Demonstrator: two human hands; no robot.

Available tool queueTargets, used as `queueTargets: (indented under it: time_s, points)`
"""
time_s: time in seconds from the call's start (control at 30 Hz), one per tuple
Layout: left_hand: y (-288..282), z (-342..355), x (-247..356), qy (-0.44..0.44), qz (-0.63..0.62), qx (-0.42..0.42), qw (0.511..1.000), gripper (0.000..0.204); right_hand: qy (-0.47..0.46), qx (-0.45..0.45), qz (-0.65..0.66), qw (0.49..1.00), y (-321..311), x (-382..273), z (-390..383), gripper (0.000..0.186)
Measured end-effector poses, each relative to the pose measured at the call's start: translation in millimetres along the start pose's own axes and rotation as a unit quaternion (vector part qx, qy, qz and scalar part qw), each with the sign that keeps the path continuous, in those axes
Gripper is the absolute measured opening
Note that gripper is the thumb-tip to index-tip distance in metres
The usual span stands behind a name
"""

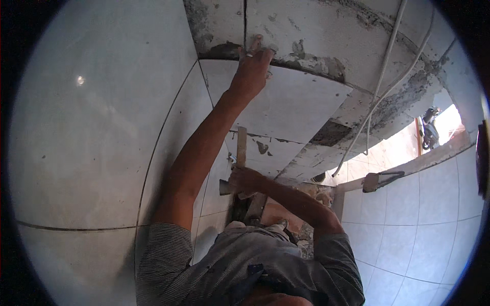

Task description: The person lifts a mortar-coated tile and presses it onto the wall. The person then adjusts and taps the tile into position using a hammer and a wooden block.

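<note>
My left hand [253,65] reaches up to the top edge of a pale wall tile [296,102]. Its fingers are spread, touching the tile's edge and the rough block wall [306,30] just above; they do not wrap around anything. Lower down, my right hand [246,181] is closed around what looks like a hammer. The wooden handle [241,145] points up in front of the tiles, and a greyish end, apparently the head, shows beside the fist. Below the pale tile sits another tile [265,153] with a dark, chipped-looking patch.
Large glossy tiles [92,127] cover the wall on my left. White cables [380,97] hang down the block wall at right. A trowel-like tool [371,182] rests on a ledge above the tiled wall [403,219]. Beyond the opening stands a motorbike [430,130].
</note>
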State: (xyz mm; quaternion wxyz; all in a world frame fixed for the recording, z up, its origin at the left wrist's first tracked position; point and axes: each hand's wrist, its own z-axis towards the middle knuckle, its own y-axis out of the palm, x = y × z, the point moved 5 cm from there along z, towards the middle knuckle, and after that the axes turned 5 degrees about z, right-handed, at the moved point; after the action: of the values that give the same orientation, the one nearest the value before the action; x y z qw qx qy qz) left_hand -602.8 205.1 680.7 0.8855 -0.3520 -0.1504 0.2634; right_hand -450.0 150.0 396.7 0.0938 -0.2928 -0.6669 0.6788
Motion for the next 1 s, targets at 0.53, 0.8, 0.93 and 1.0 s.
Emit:
queueTargets:
  time_s: [0.53, 0.8, 0.93, 1.0]
  points:
    - [-4, -2, 3, -0.007, -0.006, -0.005, 1.000, 0.043, -0.063, 0.052, -0.027, 0.996, 15, -7, 7, 0.035]
    - [-2, -1, 1, 0.027, 0.020, 0.038, 0.999, 0.043, -0.031, 0.122, 0.041, 0.991, 3, -20, 17, 0.049]
    - [2, -2, -1, -0.010, -0.049, -0.006, 0.999, 0.042, 0.039, 0.071, 0.069, 0.994, -14, -4, 17, 0.048]
    - [4, -2, -3, -0.014, -0.051, -0.004, 0.999, 0.042, 0.000, 0.004, 0.027, 1.000, -2, -20, 23, 0.058]
